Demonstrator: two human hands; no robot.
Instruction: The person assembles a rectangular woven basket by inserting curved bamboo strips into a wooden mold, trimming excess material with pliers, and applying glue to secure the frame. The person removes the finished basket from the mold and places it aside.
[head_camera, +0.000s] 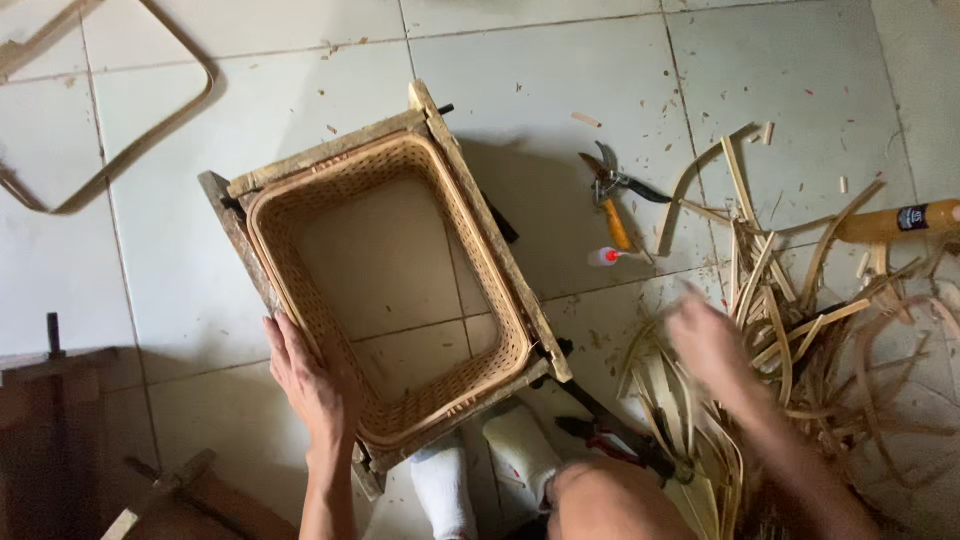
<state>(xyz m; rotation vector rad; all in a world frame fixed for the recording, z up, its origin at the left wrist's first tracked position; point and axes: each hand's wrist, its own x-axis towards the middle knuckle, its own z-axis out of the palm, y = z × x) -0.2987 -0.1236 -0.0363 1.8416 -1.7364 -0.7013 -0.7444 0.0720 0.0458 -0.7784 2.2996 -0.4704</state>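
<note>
White floor tiles (560, 90), littered with shavings, carry everything we work on. At the centre stands our woven basket (385, 300), bottomless, clamped inside a wooden frame (490, 225); we use it as our landmark. Our left hand (305, 380) lies flat against its near-left wall, fingers (278, 345) spread and pressing the weave, not clasped around anything. Right of the basket our right hand (710, 345) hovers, blurred, over a pile of cane strips (790, 330); whether its fingers are closed on a strip we cannot tell. Beyond the pile, also right of the basket, lie pruning shears (615, 195) and a small glue bottle (605, 257).

We judge the risks thus: a springy strip could whip up or splinter our fingers, and with only a flat palm steadying it, the basket might skid on the smooth tile.
</note>
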